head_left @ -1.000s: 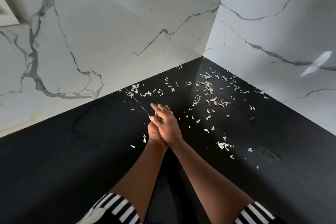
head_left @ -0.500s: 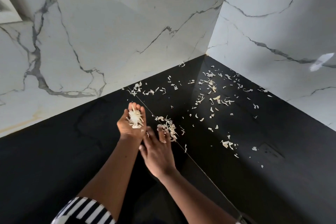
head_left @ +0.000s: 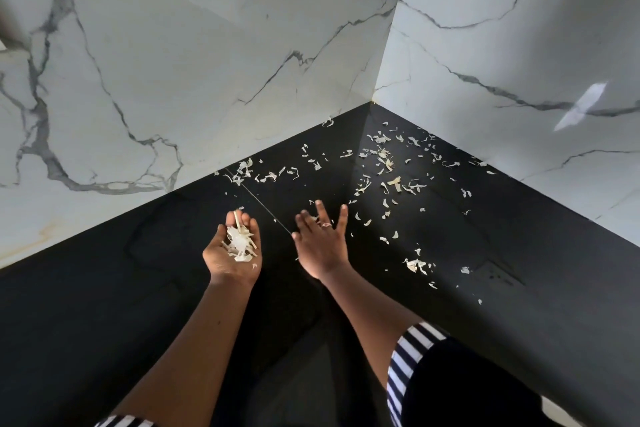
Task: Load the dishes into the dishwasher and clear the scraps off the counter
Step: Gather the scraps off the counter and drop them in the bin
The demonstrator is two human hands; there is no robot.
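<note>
Nearest: black-and-white striped sleeve on the right forearm; matching edge at the left.

Left hand: palm up, loosely cupped, fingers relaxed rather than clenched. Carries a small heap of pale papery peel scraps in the hollow of the palm.

Right hand: palm down, fingers spread wide, thin ring on 1 finger. Holds nothing. Low over the matte black stone counter; contact cannot be told.

Beyond the hands: loose scattered scraps of the same kind, strewn over the counter toward the corner, a few along the foot of the left wall.

Farthest: 2 white grey-veined marble wall panels, meeting at the corner.

Progress, as a judgement: 1 handful gathered, most of the litter left to collect. No dishes or dishwasher in view, so that half cannot be assessed.
</note>
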